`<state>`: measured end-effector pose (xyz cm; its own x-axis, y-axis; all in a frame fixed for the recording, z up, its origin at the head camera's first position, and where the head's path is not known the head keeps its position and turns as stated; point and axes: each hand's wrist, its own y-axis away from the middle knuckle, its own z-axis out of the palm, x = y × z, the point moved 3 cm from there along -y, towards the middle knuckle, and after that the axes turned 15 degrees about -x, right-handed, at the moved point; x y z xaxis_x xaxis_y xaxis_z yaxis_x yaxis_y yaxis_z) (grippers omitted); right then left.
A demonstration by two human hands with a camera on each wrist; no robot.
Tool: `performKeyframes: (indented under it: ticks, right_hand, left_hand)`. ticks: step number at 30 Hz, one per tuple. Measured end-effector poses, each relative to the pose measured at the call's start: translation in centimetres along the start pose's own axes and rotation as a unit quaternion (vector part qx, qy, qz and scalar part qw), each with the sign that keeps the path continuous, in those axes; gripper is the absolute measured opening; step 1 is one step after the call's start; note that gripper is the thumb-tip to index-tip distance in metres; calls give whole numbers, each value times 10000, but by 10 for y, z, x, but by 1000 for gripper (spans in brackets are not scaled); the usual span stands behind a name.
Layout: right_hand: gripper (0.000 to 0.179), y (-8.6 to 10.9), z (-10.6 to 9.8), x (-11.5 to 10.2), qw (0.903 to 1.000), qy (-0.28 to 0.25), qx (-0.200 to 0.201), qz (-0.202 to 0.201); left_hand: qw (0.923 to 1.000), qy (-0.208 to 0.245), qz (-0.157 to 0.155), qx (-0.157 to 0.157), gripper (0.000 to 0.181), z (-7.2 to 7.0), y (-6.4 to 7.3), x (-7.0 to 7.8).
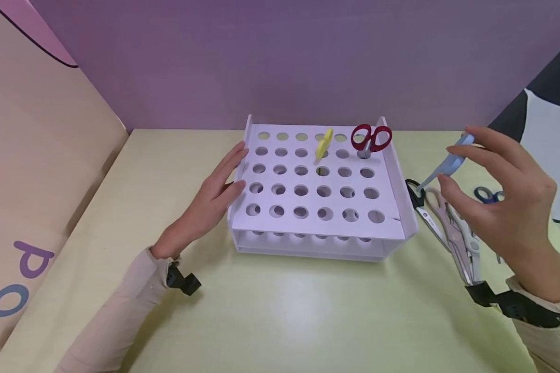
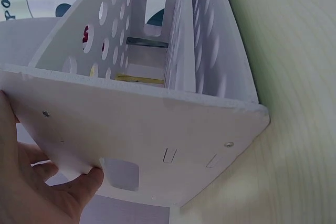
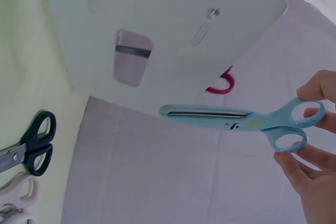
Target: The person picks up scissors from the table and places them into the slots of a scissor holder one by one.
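A white rack (image 1: 290, 179) with rows of round holes stands in the middle of the table. My left hand (image 1: 203, 204) rests against its left side panel, thumb (image 2: 90, 183) beside the cutout. To the right of the rack, my right hand (image 1: 513, 194) pinches light blue scissors (image 3: 210, 120) by their finger loops, fingers above and thumb below. In the head view their blades tilt down to the left. Red-handled scissors (image 1: 372, 141) stand in a hole at the back right of the rack, and yellow scissors (image 1: 324, 145) in another hole left of them.
Several scissors lie on the table right of the rack: black-handled (image 1: 415, 196), pinkish (image 1: 451, 228), pale grey (image 1: 471, 243) and dark blue-handled ones (image 1: 484, 195), partly behind my right hand. A purple wall (image 1: 289, 62) rises behind the table, a printed panel (image 1: 37, 171) at left.
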<state>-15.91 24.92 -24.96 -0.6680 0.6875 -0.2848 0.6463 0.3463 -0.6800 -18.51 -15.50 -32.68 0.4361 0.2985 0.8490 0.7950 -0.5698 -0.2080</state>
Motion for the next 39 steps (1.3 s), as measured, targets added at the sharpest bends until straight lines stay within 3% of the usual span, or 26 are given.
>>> performKeyframes:
  ticks: [8, 17, 21, 28, 39]
  right_hand:
    - [68, -4, -1, -27, 9950, -312, 946, -103]
    - [45, -24, 4, -43, 9802, -811, 1694, -627]
    - [41, -34, 7, -54, 9806, -911, 1534, -810]
    - [30, -64, 17, -77, 9805, -1103, 752, -1444]
    - [27, -100, 36, -88, 9813, -797, 185, -1743]
  left_hand:
    - [9982, -575, -166, -58, 56, -3, 2, 2]
    - [9957, -917, -162, 0, 55, -2, 1, 3]
    - [9945, -1028, -199, 17, 55, -2, -1, 3]
    - [9929, -1143, -326, 78, 56, -5, 0, 2]
    - [9912, -1236, -430, 191, 56, -10, 6, 0]
